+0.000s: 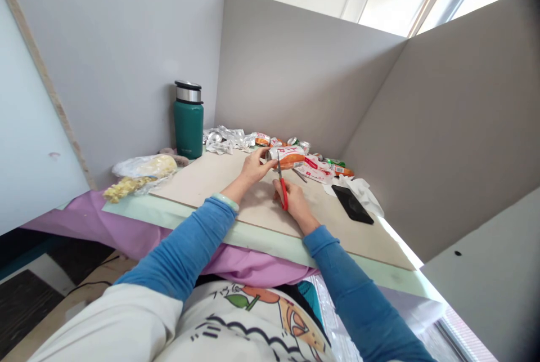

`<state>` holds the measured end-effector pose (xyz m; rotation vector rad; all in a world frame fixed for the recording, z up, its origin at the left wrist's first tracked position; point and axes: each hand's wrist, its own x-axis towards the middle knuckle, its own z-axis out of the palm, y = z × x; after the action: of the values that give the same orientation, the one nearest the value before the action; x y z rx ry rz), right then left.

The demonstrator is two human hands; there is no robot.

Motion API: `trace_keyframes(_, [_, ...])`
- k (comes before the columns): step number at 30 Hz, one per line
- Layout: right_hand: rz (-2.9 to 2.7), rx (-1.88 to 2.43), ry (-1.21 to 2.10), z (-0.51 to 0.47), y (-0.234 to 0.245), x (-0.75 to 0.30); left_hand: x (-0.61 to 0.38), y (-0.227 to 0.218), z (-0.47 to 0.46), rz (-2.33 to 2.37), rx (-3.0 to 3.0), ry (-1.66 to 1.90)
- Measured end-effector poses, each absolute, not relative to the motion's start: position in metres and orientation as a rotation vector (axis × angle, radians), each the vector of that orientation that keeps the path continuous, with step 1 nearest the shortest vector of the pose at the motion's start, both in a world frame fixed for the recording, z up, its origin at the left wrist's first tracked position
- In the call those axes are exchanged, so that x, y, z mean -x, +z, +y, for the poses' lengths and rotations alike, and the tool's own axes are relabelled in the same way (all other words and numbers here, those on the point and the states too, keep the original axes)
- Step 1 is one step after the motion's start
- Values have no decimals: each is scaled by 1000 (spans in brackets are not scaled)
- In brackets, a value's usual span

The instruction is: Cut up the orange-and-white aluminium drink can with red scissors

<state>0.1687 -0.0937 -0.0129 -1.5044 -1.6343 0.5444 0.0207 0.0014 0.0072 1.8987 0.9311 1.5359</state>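
Observation:
My left hand [255, 166] grips one end of an orange and white drink can [292, 157], holding it on its side above the board. In my right hand [291, 199] is a pair of scissors [284, 192] with red handles, its blades pointing up and lying against the can near my left fingertips. Whether the blades have cut into the metal is too small to tell. Just behind the can lie a red and white printed wrapper [314, 168] and several more cans, some of them crumpled.
A green insulated bottle [188, 125] stands at the back left. Clear bags [145, 166] and a yellow clump [126, 188] lie at the left edge. To the right is a black phone [352, 204] beside white tissue [363, 193]. Grey panels [304, 69] wall in the board [253, 210].

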Motion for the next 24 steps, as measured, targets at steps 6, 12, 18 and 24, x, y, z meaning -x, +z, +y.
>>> trace_keyframes(6, [-1611,1410,667,-91,-18,-173,-20,4,9,867,-1856,1502])
trace_keyframes(12, [-1598,1345,721,-88,-22,-175,-20,3,10,851,-1832,1492])
trace_keyframes(18, [-1563,1364,739,-81,-25,-176,-20,7,1,998,-1936,1582])
trace_keyframes(24, [-1565,1317,749,-79,-30,-178,-20,6,1,932,-1906,1490])
